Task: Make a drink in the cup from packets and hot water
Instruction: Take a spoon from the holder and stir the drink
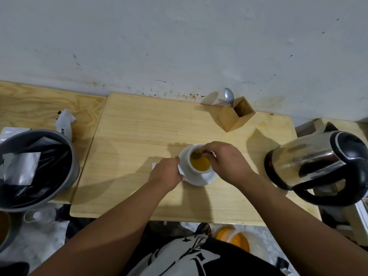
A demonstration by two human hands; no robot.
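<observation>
A white cup (194,169) holding yellow liquid stands on a white saucer (207,179) in the middle of the wooden table. My right hand (227,162) is over the cup's right rim, fingers pinched on a spoon (196,155) whose bowl dips into the liquid. My left hand (166,173) grips the saucer's left edge. A white packet (154,166) lies partly hidden under my left hand. The steel kettle (318,166) with a black handle stands at the right.
A wooden utensil box (236,114) with a spoon (229,96) and a fork stands at the back by the wall. A grey bin (35,168) with used packets sits at the left, a torn packet (64,122) behind it. An orange container (237,239) is below the table.
</observation>
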